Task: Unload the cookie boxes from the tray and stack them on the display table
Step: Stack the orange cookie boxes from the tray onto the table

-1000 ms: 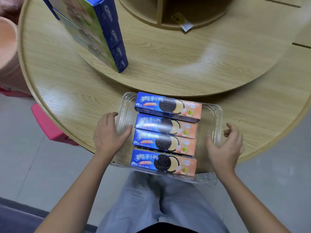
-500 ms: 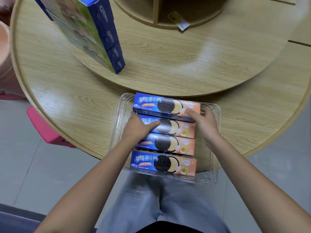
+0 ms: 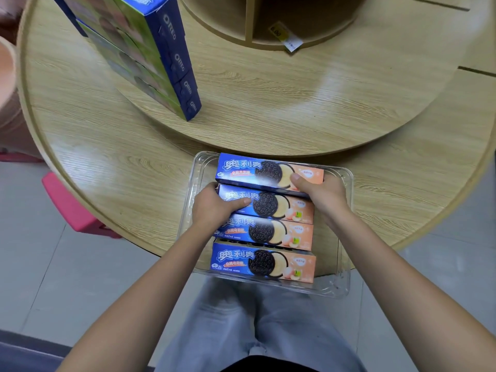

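A clear plastic tray [image 3: 345, 237] rests at the near edge of the round wooden display table [image 3: 107, 162] and holds several blue-and-orange cookie boxes in a row. My left hand [image 3: 214, 210] grips the left end of the second box [image 3: 271, 206], thumb across its face. My right hand [image 3: 322, 194] holds the right end of the farthest box [image 3: 247, 170], thumb on its top. That box sits a little higher than the others. The third box [image 3: 263, 232] and the nearest box [image 3: 257, 263] lie untouched.
A stack of green-and-blue cookie boxes [image 3: 161, 57] stands on the raised middle tier [image 3: 268, 108] at the back left. A price tag [image 3: 287, 37] hangs from the central shelf. A pink stool [image 3: 67, 202] sits under the table at the left.
My hands left the tray's sides and moved inward onto the ends of the two far boxes, then closed on them. The tray stayed put.
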A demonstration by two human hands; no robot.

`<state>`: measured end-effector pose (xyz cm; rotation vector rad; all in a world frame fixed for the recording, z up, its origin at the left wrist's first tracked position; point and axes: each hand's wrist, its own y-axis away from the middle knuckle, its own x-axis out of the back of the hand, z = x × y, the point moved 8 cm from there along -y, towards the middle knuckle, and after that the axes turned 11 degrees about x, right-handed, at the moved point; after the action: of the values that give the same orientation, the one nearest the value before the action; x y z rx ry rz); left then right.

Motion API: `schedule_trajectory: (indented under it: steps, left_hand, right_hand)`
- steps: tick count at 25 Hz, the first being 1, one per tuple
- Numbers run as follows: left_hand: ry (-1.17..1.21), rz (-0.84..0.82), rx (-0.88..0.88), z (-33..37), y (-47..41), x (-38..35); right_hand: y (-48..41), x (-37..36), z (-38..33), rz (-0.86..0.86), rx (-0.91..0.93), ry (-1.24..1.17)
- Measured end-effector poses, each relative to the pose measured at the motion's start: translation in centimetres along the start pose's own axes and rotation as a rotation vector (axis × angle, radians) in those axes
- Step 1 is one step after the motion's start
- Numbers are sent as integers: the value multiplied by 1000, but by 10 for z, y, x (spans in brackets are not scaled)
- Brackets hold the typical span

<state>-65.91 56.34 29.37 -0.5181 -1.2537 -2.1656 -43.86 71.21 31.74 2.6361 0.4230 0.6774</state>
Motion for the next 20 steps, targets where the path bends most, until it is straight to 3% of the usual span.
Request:
schedule_trajectory:
  steps: [4, 10, 16, 20]
  left_hand:
    - [9, 5, 7, -1, 8, 8]
    - [143, -195, 73, -10, 5, 11]
    - [251, -325, 48, -7, 8, 16]
    - [284, -315, -26, 0, 22, 29]
  right_hand:
    - [10, 9, -6, 30, 74, 46]
    - [16, 27, -1, 50, 57, -55]
    - [22, 31, -21, -63, 120, -171]
    - [28, 46, -37, -81, 211, -125]
